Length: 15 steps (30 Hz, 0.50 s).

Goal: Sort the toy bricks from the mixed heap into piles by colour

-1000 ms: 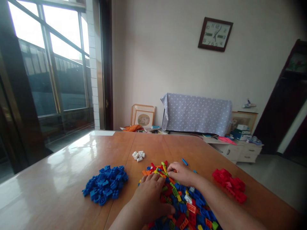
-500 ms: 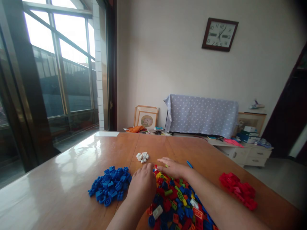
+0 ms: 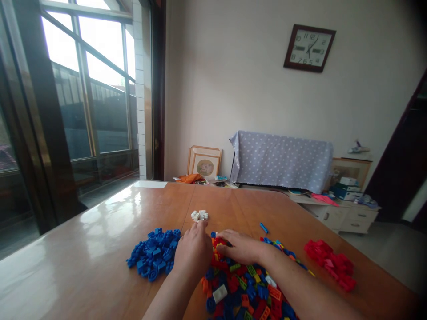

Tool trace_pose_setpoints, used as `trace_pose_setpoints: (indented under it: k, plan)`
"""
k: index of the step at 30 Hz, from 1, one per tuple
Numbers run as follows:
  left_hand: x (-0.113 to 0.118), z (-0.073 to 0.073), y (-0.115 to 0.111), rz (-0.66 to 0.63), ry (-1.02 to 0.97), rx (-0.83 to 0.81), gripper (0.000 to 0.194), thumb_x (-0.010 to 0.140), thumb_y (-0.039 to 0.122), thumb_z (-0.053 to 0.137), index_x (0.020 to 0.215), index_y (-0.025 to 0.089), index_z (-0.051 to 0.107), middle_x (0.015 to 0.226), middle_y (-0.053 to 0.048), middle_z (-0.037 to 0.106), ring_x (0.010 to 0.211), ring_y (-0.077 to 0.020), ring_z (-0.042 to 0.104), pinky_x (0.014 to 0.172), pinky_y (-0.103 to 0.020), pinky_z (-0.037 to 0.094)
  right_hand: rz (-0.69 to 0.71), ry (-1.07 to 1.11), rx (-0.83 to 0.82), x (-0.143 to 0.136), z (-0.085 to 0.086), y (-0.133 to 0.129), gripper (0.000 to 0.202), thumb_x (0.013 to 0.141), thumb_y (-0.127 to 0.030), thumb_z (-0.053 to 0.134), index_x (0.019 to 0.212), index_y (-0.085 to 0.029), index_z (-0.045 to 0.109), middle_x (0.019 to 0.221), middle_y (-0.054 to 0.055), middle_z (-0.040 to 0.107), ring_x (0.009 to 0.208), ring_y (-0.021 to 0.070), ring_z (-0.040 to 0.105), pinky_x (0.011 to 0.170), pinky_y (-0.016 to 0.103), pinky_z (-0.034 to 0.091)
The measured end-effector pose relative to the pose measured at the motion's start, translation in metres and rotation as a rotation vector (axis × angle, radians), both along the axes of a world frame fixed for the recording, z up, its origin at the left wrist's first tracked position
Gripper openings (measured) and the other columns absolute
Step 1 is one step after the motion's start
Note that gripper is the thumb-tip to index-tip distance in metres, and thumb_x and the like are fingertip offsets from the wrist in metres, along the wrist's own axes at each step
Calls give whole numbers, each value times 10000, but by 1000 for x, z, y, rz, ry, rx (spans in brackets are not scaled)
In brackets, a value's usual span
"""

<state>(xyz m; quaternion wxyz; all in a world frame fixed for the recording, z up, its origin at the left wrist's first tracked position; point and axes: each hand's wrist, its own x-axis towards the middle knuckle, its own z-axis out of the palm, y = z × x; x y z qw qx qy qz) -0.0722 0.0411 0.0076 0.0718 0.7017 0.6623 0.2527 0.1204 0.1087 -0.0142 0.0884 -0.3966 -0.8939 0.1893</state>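
Observation:
My left hand (image 3: 193, 246) reaches to the small group of white bricks (image 3: 199, 215), its fingertips at their near edge. Its fingers are bent and what they hold, if anything, is hidden. My right hand (image 3: 238, 246) rests over the far end of the mixed heap of coloured bricks (image 3: 247, 289), fingers apart, touching red and yellow pieces. To the left of my left hand lies a pile of blue bricks (image 3: 155, 253). A pile of red bricks (image 3: 330, 264) sits at the right, beyond my right forearm.
One blue piece (image 3: 263, 228) lies alone beyond my right hand. A white sheet (image 3: 150, 184) is at the far left edge of the wooden table (image 3: 93, 249). Past the table stand a low cabinet (image 3: 350, 218) and a cloth-covered object (image 3: 283, 160).
My left hand has moved forward to the white bricks. My right hand has drawn back a little over the heap, and more coloured bricks show beyond my right forearm.

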Motion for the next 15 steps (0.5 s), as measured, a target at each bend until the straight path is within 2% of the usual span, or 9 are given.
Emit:
trace_pose_setpoints:
  k: [9,12,15]
  plan:
    - [-2,-7,1,-24,17,-9,356,943,190,351,1262,202,508,1298,-114,619,1208,-236,584,953,-323,416,59,77,12,-3,5,-25,419,978,-516,461,1263,-263,634,1287,72,648,1174,259,596,1027,341,431]
    - [-2,-6,2,-17,19,-11,363,935,172,350,1261,193,509,1284,-122,621,1203,-234,586,954,-325,418,79,73,6,-3,9,-26,399,1003,-489,409,1231,-263,645,1230,65,678,1128,253,619,974,336,455]
    - [-3,-3,1,2,24,-23,355,934,169,350,1247,193,516,1270,-121,625,1200,-234,588,951,-325,422,26,71,22,-1,13,-18,398,1007,-481,392,1184,-264,676,1155,61,714,1074,259,639,942,345,460]
